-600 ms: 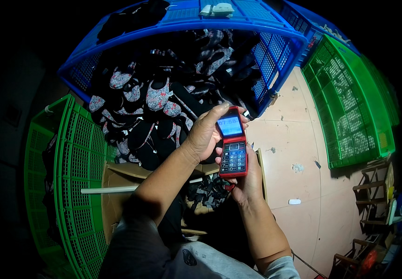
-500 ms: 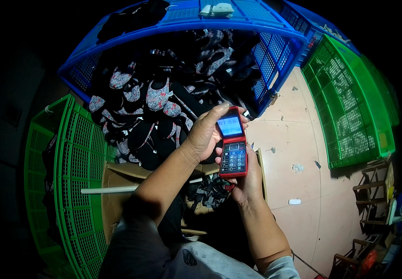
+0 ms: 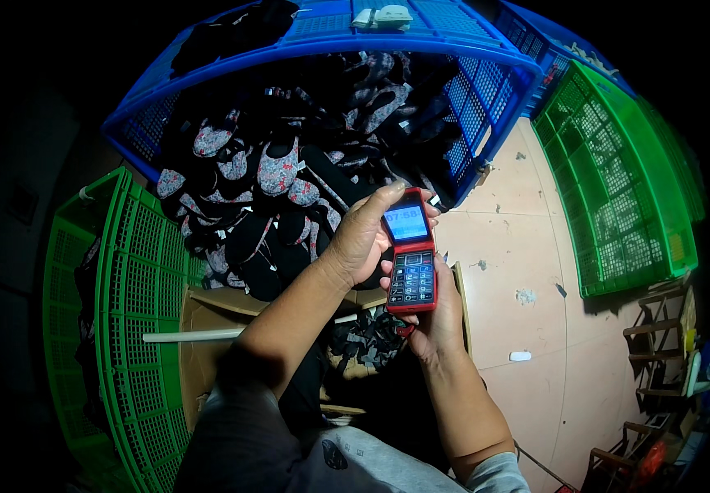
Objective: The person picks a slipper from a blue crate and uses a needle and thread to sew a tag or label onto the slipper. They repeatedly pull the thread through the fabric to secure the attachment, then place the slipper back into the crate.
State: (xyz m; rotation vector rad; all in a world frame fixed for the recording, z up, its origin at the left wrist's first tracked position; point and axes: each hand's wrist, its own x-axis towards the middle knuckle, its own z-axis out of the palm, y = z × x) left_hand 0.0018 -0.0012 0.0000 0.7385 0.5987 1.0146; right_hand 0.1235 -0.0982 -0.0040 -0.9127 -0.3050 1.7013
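A red flip phone (image 3: 412, 246) is unfolded between my hands, its screen lit and its keypad facing up. My left hand (image 3: 363, 237) grips the screen half, thumb along its upper left edge and fingers behind it. Around the keypad half, my right hand (image 3: 439, 316) is wrapped from below and the right side. Beyond the phone lies a heap of black slippers with floral-patterned soles (image 3: 279, 167), spilling out of a tipped blue crate (image 3: 490, 107). Below the phone, dark scraps (image 3: 363, 341) lie in a cardboard box (image 3: 207, 316).
Green crates stand at the left (image 3: 137, 329) and at the right (image 3: 609, 181). A pale rod (image 3: 190, 336) crosses the cardboard box. On the tiled floor (image 3: 527, 411) lie a small white object (image 3: 520, 356) and bits of debris. Wooden stools (image 3: 654, 333) are at the lower right.
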